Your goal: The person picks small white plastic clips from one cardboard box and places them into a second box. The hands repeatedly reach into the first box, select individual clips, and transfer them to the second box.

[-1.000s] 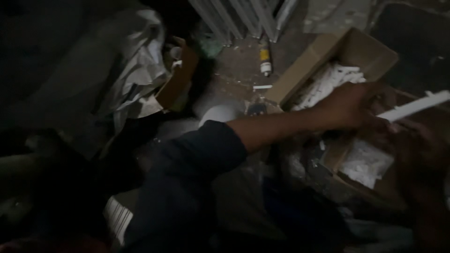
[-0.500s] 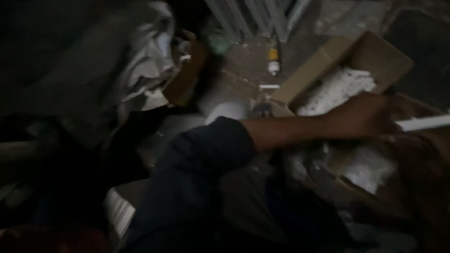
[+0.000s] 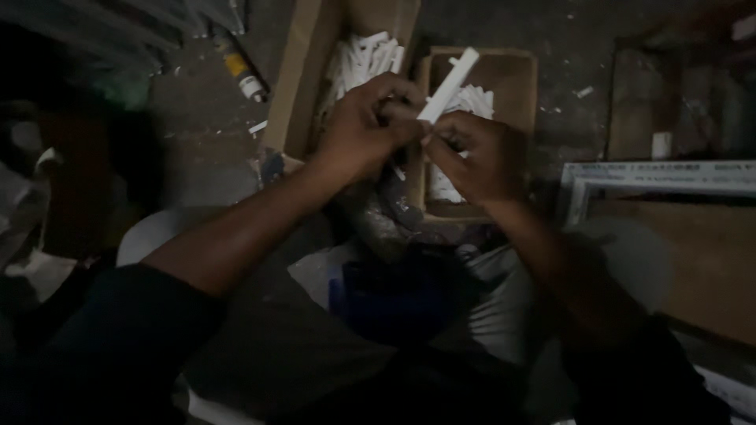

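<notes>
Left hand: my left hand [image 3: 364, 130] is curled around the lower end of the white plastic strip [image 3: 450, 84], fingers closed on it from the left; the thumb is hidden, so I cannot tell exactly how it pinches.
Right hand: my right hand [image 3: 475, 157] meets it from the right, fingertips [image 3: 438, 146] narrow and bunched at the base of the same strip, just below where the left fingers close.
Strip: it rises up and away from both sets of fingers, tilted to the right, its free end above the right cardboard box [image 3: 516, 86].
Beyond the fingers: the left cardboard box [image 3: 303, 71], packed with more white pieces [image 3: 366, 59], lies just past the left knuckles; a second heap of white pieces shows behind the right fingertips.
Off to the right: a white frame section [image 3: 654, 175] lies well apart from my right wrist.
Off to the left: a small tube with a yellow band [image 3: 242, 75] lies on the floor, well apart from the left fingers.
Doing it well: I judge the work sits at the strip's base, so I would steady it with the left and keep the right fingertips light.
Risk: the light is poor, and a hard squeeze could bend the thin strip.
</notes>
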